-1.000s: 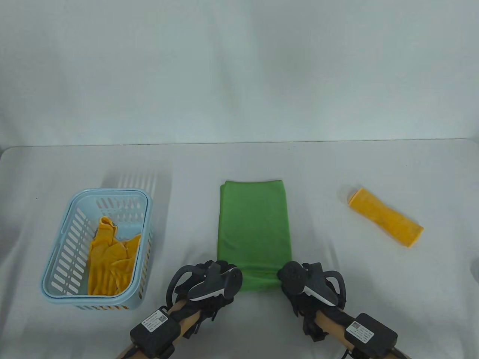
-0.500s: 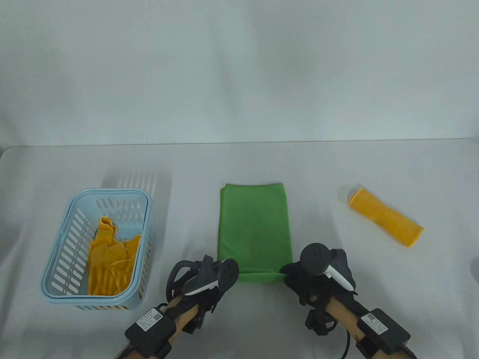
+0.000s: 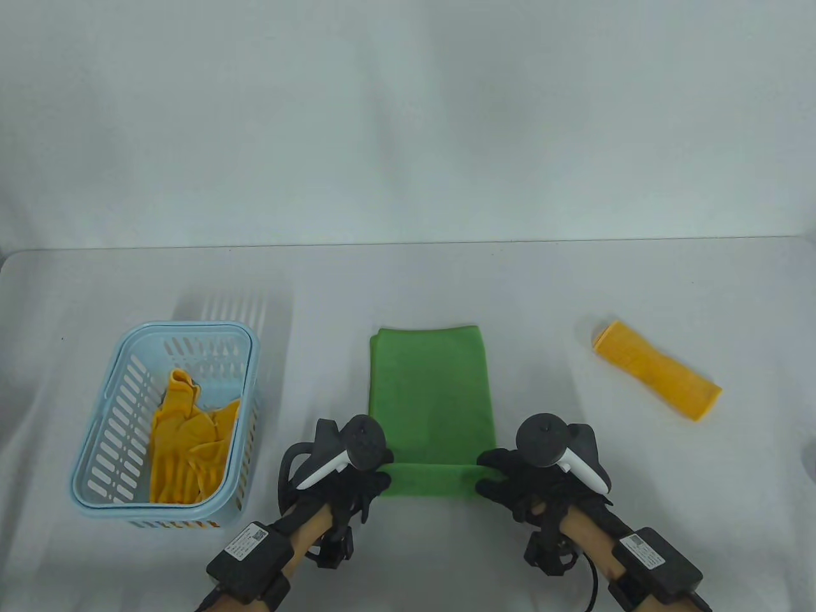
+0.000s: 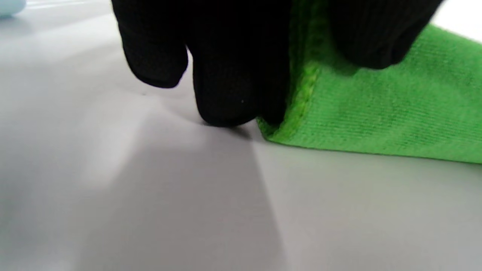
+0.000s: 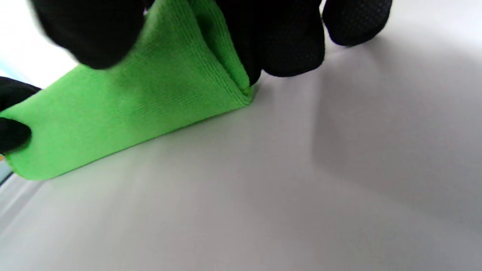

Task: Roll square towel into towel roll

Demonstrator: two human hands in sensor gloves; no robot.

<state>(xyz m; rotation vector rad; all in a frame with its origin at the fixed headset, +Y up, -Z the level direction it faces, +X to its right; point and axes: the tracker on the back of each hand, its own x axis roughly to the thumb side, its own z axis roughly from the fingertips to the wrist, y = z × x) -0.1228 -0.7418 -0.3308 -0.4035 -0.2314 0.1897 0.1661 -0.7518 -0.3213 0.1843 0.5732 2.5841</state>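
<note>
The green towel [image 3: 432, 395] is laid flat in the middle of the counter [image 3: 574, 293]. Its near edge is pinched at each corner by the left hand [image 3: 347, 481] and the right hand [image 3: 523, 484]. Since a moment ago, that edge has been folded over. It looks like the roll is only just begun.

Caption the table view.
Both hands pinch the green towel's near edge, starting the roll.
</note>
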